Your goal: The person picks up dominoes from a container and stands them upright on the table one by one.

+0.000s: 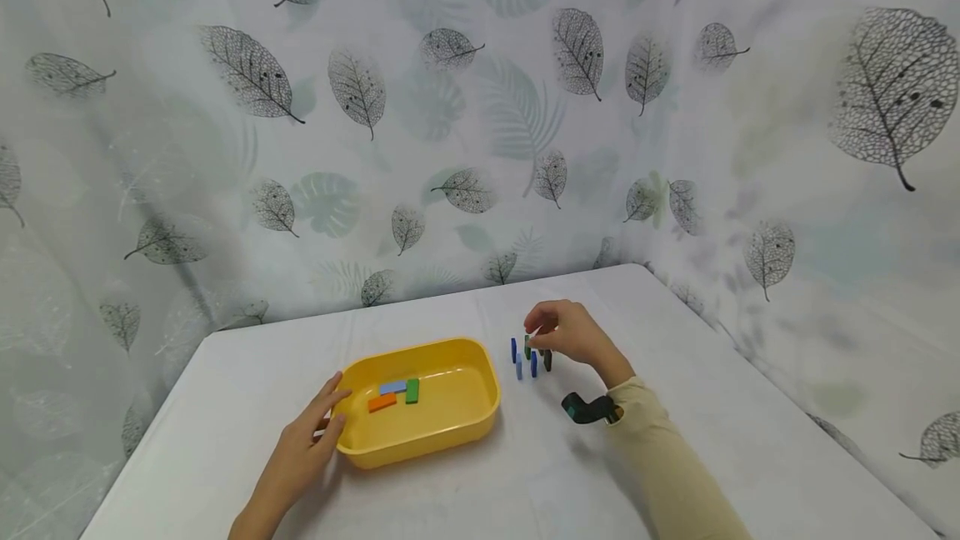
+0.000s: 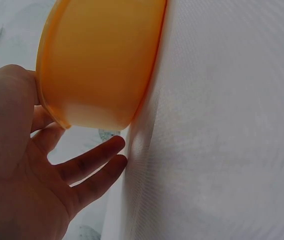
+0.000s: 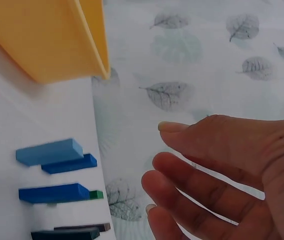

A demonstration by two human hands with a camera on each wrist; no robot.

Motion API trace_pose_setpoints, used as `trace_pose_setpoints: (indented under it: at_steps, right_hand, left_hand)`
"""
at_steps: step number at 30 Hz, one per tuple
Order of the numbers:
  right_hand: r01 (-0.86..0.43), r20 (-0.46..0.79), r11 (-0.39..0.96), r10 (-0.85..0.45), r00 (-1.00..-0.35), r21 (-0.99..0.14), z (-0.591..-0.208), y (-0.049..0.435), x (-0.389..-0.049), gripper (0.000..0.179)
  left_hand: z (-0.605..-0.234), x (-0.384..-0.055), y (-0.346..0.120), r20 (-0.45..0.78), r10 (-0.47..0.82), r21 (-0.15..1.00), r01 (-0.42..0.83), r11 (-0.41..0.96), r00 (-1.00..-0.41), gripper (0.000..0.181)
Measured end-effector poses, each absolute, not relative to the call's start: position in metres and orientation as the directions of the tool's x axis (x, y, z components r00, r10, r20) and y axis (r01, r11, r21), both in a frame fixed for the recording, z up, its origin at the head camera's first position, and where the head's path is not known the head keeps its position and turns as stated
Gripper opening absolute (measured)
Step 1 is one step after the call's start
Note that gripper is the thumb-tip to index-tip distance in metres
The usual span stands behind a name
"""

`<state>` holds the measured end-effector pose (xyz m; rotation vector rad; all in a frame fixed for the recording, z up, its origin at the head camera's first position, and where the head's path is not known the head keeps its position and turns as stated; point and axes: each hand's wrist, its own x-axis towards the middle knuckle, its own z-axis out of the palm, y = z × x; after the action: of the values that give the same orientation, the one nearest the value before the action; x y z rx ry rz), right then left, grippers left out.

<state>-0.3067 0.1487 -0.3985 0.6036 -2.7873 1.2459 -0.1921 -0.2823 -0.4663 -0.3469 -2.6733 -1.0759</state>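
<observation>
A yellow tray (image 1: 420,448) stands on the white table, holding an orange block (image 1: 382,402), a light blue block (image 1: 392,387) and a green block (image 1: 412,391). At its left end my left hand (image 1: 300,448) rests on the rim, thumb and index finger over the edge. In the left wrist view two other fingers (image 2: 99,160) stretch out below the tray's wall. Just above several small upright blocks is my right hand (image 1: 572,336), its thumb and fingertips apart with nothing between them. Those blocks include a light blue one (image 3: 49,153), a dark blue one (image 3: 54,193) and a black one (image 3: 67,234).
A white cloth covers the table (image 1: 525,473). Behind and beside it hangs a leaf-patterned curtain (image 1: 450,148). A dark device (image 1: 588,408) is strapped at my right wrist, above the tabletop. The upright blocks stand right of the tray.
</observation>
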Motion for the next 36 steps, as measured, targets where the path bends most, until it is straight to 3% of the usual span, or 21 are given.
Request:
trace_pose_setpoints:
  at_steps: [17,36]
  right_hand:
    - [-0.561,0.281,0.516,-0.522,-0.805,-0.648,-0.403,0.082,-0.29,0.013]
    - [-0.535,0.224,0.476,-0.565,-0.794,-0.698,-0.42,0.015,-0.283,0.012]
  left_hand:
    - [-0.473,-0.193,-0.283,0.296,0.112,0.645,0.285,0.709,-0.949,0.039]
    - [-0.471,-0.192,-0.282,0.316,0.119,0.641,0.305,0.705,-0.941,0.04]
